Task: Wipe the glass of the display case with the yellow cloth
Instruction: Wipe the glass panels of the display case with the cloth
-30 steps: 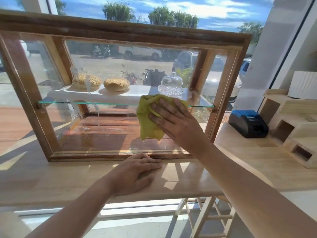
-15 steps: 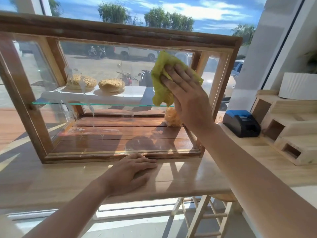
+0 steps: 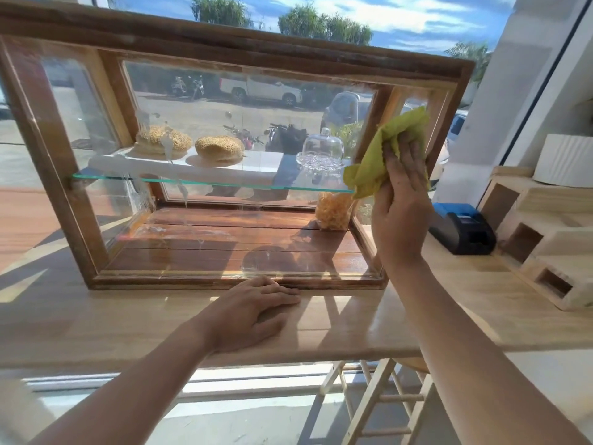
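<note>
right hand grip: the right hand presses a crumpled yellow-green cloth flat against the glass with straight fingers; no curl round the cloth shows, so it is held by pressure alone.
cloth place: at the right edge of the front glass pane of the wooden-framed glass display case, level with the thin glass shelf and up against the right post.
left hand: the left hand lies flat and relaxed on the pale wooden counter, just in front of the case's bottom rail, holding nothing.
unwiped area: streaks and drips show on the left part of the pane, so i judge much of it is still to do.
risk, cloth: with only palm pressure, a loose fold could slip and drop to the counter when the hand turns back from the post.
risk, case: a hard sideways push near the right corner might shift the case; the left hand is not bracing it.
risk, contents: two round seeded breads and a small clear glass dome on the shelf could rattle if the case is jolted.
risk, neighbours: the black and blue receipt printer sits near the elbow's sweep at the counter's right end.
</note>
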